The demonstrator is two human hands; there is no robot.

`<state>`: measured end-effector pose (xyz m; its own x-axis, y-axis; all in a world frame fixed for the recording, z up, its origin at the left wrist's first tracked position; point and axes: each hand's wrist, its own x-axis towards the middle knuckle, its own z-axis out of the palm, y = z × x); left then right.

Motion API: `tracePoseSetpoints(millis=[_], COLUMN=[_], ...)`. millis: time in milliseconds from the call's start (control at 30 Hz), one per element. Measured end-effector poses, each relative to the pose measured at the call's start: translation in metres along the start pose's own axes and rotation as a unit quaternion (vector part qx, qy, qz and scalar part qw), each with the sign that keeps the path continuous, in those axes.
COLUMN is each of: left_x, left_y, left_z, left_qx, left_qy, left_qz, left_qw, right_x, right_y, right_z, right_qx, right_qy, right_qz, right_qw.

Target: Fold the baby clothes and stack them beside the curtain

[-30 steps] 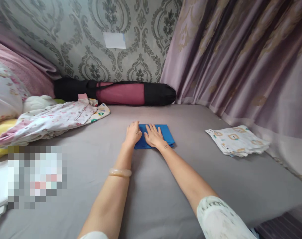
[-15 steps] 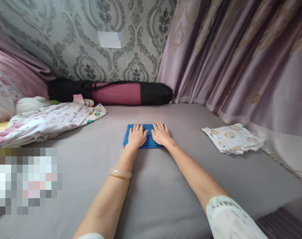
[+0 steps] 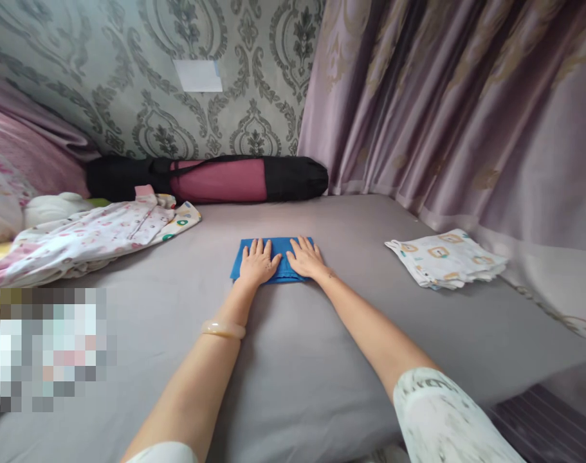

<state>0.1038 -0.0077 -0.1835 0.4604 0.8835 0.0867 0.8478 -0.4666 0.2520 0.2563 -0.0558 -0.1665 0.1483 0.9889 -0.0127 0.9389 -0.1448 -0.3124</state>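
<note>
A folded blue cloth garment (image 3: 279, 249) lies flat on the grey bed sheet (image 3: 297, 347), straight in front of me. My left hand (image 3: 258, 260) rests palm down on its left part, fingers stretched out. On the right part lies my right hand (image 3: 306, 258), also flat with its fingers spread. Both palms press on the cloth without gripping it. Parts of the garment are covered by the hands, and its exact kind does not show. A pale bangle (image 3: 224, 329) circles my left wrist.
Folded white printed cloth (image 3: 447, 257) lies to the right, near the curtain (image 3: 370, 96). A black and maroon roll bag (image 3: 218, 180) lies along the wall. Patterned clothes (image 3: 94, 235) and a white plush (image 3: 54, 209) are at the left. A blurred patch covers the lower left.
The view has shifted slightly, so everything sits a little further left. Both hands stay flat on the blue garment, with hardly any movement over it.
</note>
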Motion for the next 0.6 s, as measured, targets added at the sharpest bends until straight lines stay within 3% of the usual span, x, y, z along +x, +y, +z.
tracePoseSetpoints(millis=[133,200,300,367,500,600], left_x=[0.007,0.01,0.01,0.009,0.008,0.008], left_y=[-0.009,-0.018,-0.04,-0.055,-0.076,-0.076], left_z=[-0.015,-0.028,-0.046,-0.053,-0.055,-0.054], left_qx=[-0.086,-0.147,-0.169,-0.161,-0.139,-0.136], left_qy=[-0.026,-0.008,0.039,0.008,-0.053,-0.061], left_qz=[-0.012,-0.028,-0.122,-0.184,-0.25,-0.264], left_qw=[0.996,0.989,0.977,0.97,0.957,0.953], right_x=[0.007,0.009,0.007,0.004,0.0,0.001], right_y=[0.02,0.036,0.06,0.071,0.074,0.066], right_z=[-0.021,-0.031,-0.041,-0.042,-0.037,-0.031], right_qx=[0.138,0.168,0.16,0.148,0.121,0.104], right_qy=[0.004,0.013,-0.003,-0.013,-0.018,-0.017], right_qz=[0.045,0.095,0.151,0.172,0.183,0.182], right_qw=[0.989,0.981,0.976,0.974,0.976,0.978])
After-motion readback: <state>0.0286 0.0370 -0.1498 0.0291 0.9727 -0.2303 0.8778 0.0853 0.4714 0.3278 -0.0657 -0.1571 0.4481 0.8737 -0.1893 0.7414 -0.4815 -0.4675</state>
